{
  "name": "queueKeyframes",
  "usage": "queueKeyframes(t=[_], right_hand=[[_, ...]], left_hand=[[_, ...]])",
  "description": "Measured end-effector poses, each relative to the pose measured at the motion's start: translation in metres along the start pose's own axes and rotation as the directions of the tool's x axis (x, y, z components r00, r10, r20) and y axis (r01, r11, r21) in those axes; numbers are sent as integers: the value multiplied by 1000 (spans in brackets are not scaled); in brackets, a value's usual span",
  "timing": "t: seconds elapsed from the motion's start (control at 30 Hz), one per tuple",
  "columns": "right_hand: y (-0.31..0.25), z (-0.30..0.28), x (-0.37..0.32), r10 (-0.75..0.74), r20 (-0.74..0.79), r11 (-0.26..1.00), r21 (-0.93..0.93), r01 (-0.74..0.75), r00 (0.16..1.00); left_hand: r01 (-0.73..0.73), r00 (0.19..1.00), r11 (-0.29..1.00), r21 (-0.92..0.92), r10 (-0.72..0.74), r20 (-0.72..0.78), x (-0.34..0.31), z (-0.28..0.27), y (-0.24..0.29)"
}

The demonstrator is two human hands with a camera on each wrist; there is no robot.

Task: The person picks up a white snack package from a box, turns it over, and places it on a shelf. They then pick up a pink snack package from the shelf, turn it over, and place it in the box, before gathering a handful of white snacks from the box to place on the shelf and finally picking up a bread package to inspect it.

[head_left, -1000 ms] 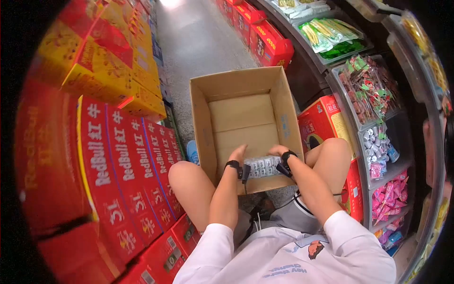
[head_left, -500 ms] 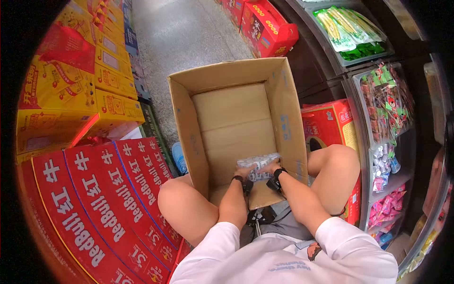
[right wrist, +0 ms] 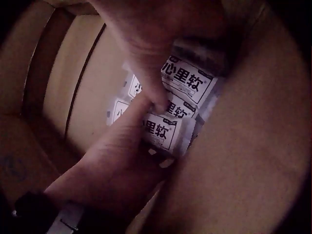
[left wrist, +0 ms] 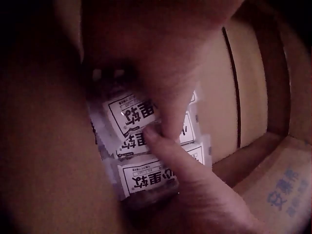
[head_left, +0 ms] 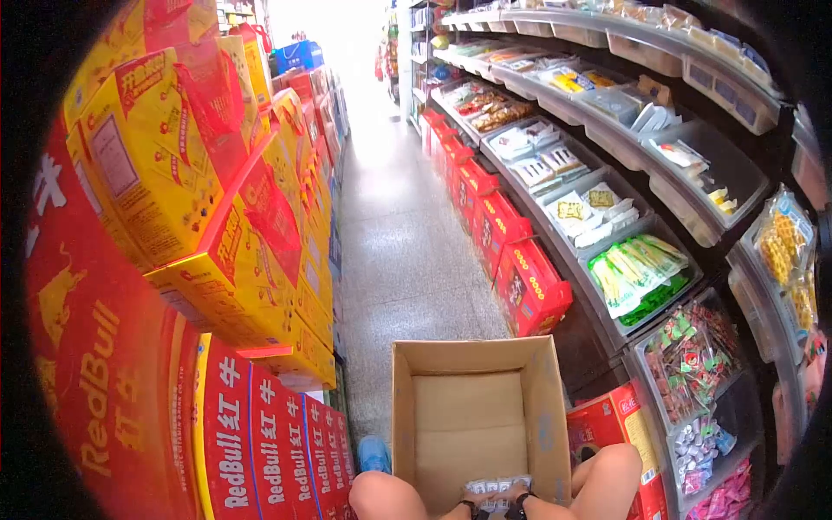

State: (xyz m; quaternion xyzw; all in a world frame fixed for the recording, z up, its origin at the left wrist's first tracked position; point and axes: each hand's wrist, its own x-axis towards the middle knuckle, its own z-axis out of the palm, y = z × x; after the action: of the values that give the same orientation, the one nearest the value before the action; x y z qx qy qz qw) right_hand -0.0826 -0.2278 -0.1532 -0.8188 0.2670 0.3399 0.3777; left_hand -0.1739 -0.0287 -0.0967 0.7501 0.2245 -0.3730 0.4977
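Several small white packets [head_left: 497, 484] with black print lie in rows at the near end of an open cardboard box [head_left: 404, 420]. My left hand [head_left: 475, 497] grips one side of the packets, its thumb across their printed tops. From the other side my right hand [head_left: 515, 494] holds them too, with the two thumbs nearly meeting in the left wrist view. Fingertips of the left hand [right wrist: 114, 158] curl round the packets' edge in the right wrist view. The right hand [left wrist: 209, 195] covers part of the nearest packets there.
Red drink cartons [head_left: 269, 442] and yellow boxes [head_left: 234, 286] are stacked along the left. On the right stand shelves with clear bins [head_left: 646, 277] of packaged snacks. A red box [head_left: 611, 416] is beside my right knee [head_left: 611, 477]. The aisle floor [head_left: 399, 243] runs ahead.
My hands have come down onto the packets from above and grip them from both sides. The head view has tilted up, so the box and hands sit lower in it.
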Motion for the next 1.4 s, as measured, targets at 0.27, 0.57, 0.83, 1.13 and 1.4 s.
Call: queueKeyframes(t=[0.27, 0.57, 0.83, 1.13, 1.4], right_hand=[[-18, -48, -162, 53, 3, 968, 244, -52, 999], [-25, -64, -173, -69, 9, 995, -66, 70, 998], [-26, -70, -175, -107, 110, 983, -139, 122, 988], [22, -49, -127, -159, 142, 978, -111, 176, 977], [15, -49, -105, -173, 173, 976, -101, 193, 970]], left_hand=[[-133, 991, 984, 118, 131, 25, -16, 2, -4], [-178, 984, 984, 29, 177, 21, -19, -16, 1], [-237, 971, 971, -40, 236, -38, -15, -62, 22], [-293, 952, 954, -71, 284, -112, -6, -104, 59], [-269, 959, 957, -111, 254, -127, 7, -113, 66]])
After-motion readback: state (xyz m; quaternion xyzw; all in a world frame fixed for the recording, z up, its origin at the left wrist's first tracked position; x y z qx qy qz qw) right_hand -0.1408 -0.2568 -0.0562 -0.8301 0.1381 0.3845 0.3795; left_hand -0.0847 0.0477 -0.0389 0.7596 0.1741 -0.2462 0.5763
